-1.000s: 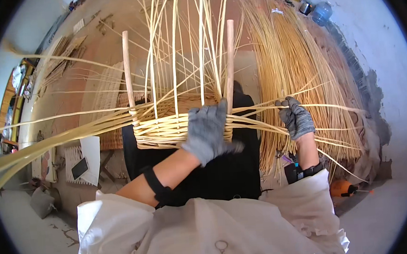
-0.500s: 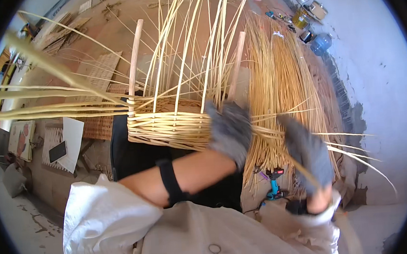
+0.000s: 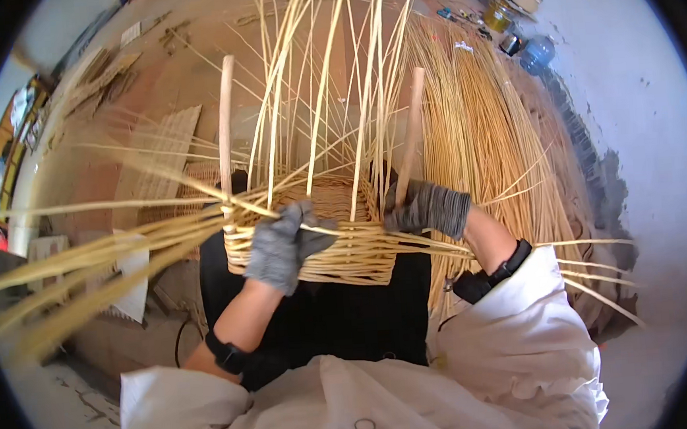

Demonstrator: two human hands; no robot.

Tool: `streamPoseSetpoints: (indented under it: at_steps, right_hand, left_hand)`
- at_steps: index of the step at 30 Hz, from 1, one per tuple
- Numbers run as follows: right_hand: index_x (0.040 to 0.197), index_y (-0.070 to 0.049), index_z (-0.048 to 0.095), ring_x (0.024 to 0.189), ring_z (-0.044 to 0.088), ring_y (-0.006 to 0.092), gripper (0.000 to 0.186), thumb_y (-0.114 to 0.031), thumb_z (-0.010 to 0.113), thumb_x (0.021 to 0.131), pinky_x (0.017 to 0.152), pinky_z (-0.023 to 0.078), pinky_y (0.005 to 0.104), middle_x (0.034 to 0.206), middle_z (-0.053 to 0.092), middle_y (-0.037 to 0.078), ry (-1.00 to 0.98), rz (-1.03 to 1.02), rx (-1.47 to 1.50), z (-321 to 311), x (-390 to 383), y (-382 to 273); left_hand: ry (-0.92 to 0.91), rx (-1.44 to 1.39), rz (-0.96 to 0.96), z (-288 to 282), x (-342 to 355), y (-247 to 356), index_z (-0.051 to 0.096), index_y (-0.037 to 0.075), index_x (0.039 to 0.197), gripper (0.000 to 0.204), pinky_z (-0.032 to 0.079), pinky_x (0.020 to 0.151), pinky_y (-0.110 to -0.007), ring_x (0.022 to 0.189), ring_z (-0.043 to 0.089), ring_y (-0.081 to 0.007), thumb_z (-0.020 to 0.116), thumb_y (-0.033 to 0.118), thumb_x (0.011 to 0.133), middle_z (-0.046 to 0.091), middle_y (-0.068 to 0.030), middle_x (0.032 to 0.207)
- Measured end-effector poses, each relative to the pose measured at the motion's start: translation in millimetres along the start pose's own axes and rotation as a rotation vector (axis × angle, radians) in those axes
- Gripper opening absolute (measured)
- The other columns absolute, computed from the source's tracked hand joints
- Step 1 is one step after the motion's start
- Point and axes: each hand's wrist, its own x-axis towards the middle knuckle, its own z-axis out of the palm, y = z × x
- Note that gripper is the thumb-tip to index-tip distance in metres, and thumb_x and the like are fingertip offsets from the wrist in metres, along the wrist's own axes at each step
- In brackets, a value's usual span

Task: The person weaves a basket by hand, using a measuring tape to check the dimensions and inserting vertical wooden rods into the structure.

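Note:
A half-woven wicker basket (image 3: pixel 347 271) rests on the black cloth (image 3: pixel 327 319) over my lap. Thin upright rods (image 3: pixel 319 96) rise from its wall, along with a thick wooden stick (image 3: pixel 227 127) at the left corner and another wooden stick (image 3: pixel 411 138) at the right. My left hand (image 3: pixel 278 249), in a grey glove, is closed on a wicker rod (image 3: pixel 247 206) at the near wall's upper edge. Also gloved, my right hand (image 3: pixel 435 210) wraps the wall's right corner by the stick; its fingertips are partly hidden. Loose rod ends (image 3: pixel 116 266) fan out leftward, blurred.
A large bundle of long rods (image 3: pixel 480 117) lies on the floor to the right. Behind it, a blue water bottle (image 3: pixel 538 55) stands by the wall. Woven panels (image 3: pixel 167 147) lie at the left, and several rod ends (image 3: pixel 594 265) stick out past my right arm.
My right hand has come from out on the right, among the rod ends, to the basket's right corner. My left hand has shifted from that corner to the left part. The basket sits slightly lower.

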Motion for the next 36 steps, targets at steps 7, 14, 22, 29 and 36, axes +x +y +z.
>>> streamPoseSetpoints:
  at_steps: [7,14,22,29,36]
  right_hand:
    - [0.087,-0.005,0.064,0.071,0.059,0.022,0.039,-0.027,0.081,0.061,0.069,0.049,0.0335,0.079,0.064,0.011,0.513,0.0,0.036,42,14,16]
    - [0.086,-0.008,0.066,0.077,0.064,0.0307,0.015,-0.018,0.065,0.075,0.071,0.05,0.038,0.082,0.065,0.015,0.931,0.084,0.132,68,27,7]
    - [0.097,-0.007,0.06,0.082,0.062,0.0351,0.025,-0.022,0.053,0.08,0.073,0.049,0.041,0.085,0.063,0.021,0.587,-0.166,-0.374,34,-15,-12]
    - [0.107,0.0,0.056,0.069,0.061,0.0149,0.029,-0.023,0.057,0.088,0.065,0.048,0.0246,0.083,0.065,0.007,1.446,-0.661,0.63,6,-221,156]
    - [0.11,-0.01,0.061,0.091,0.058,0.0245,0.042,-0.038,0.058,0.079,0.086,0.04,0.0368,0.104,0.061,0.01,0.789,1.076,0.405,175,-187,463]
  left_hand:
    - [0.074,1.197,0.981,64,72,42,0.051,0.007,0.121,0.049,0.044,0.094,-0.034,0.112,0.048,-0.028,0.065,0.0,0.075,0.047,-0.0144,0.121]
    - [-0.331,2.278,0.953,148,135,20,0.041,0.008,0.133,0.059,0.015,0.108,-0.056,0.136,0.023,-0.0233,0.057,0.035,0.083,0.029,-0.0131,0.145]
    - [-0.642,1.844,0.633,82,-10,1,0.023,0.003,0.139,0.114,0.031,0.102,-0.042,0.125,0.038,-0.036,0.082,0.047,0.053,0.037,-0.0235,0.135]
    - [-0.56,1.89,0.864,71,14,-35,0.033,0.008,0.131,0.106,0.046,0.074,-0.043,0.083,0.056,-0.0351,0.085,0.026,0.04,0.055,-0.017,0.099]
    - [-0.433,2.076,1.004,56,3,-56,0.024,0.003,0.138,0.116,0.027,0.103,-0.05,0.118,0.041,-0.0373,0.082,0.034,0.043,0.043,-0.0201,0.126]
